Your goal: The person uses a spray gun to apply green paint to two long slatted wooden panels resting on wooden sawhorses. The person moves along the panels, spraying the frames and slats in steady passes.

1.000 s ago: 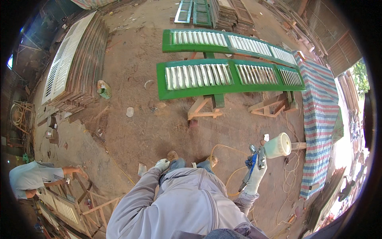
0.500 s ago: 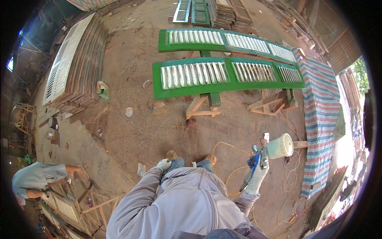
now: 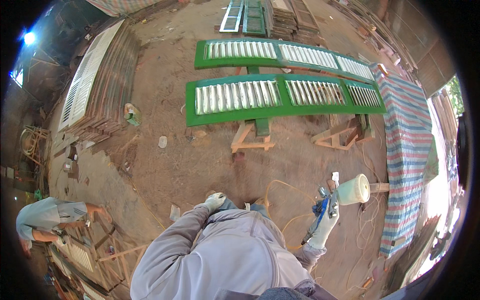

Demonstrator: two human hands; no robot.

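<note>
Basically, your right hand (image 3: 327,225) has its fingers wrapped round the spray gun (image 3: 322,207), out right above the dirt floor (image 3: 195,165); left hand (image 3: 215,201) by your leg (image 3: 229,204), can't tell if holding. Gun's probably rigid, cup-heavy (image 3: 353,190); best held by the handle (image 3: 312,230).

A blue-and-metal spray gun (image 3: 324,206) rests in the gloved right hand (image 3: 326,227), its body slanting upward in view and its pale cup (image 3: 354,190) jutting out to the right. Well apart from it, the near louvered shutter (image 3: 283,93) lies flat across wooden trestles (image 3: 251,145), its frame green, its three banks of slats mostly whitish. The far louvered shutter (image 3: 277,52), similarly coloured, lies roughly parallel, just beyond.
</note>
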